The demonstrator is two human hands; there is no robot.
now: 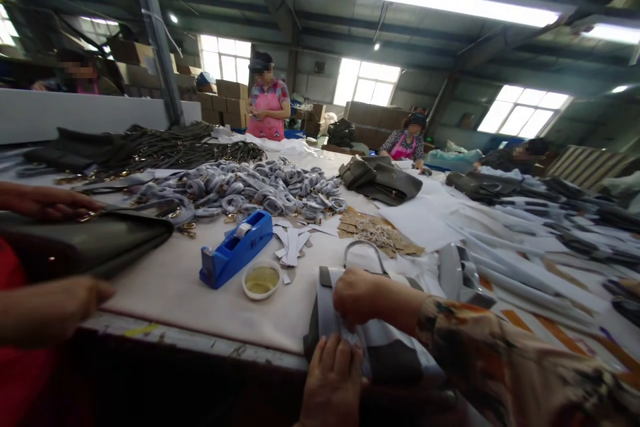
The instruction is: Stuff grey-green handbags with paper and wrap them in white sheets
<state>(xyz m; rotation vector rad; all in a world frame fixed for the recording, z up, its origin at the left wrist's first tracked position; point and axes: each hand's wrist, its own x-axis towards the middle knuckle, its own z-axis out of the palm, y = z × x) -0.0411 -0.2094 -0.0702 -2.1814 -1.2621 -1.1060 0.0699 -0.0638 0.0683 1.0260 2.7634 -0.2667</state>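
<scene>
A dark handbag [395,363] with a thin looped handle lies at the table's front edge. Pale wrapping covers part of its front. My left hand [334,373] grips its near side, with the fingers bent together over the edge. Above it, my right hand [357,297] is closed in a pinch against the bag's front; whatever is between those fingers is hidden. Left of the bag stand a small white bowl [261,280] of yellowish liquid and a blue tape dispenser [237,247].
Wrapped ring-shaped straps [250,190] are heaped mid-table, with paper strips [293,243] in front. At left, a co-worker's hands [50,310] are at another dark bag [85,237]. A white dispenser [457,273] and wrapped pieces lie right. Other people work farther back.
</scene>
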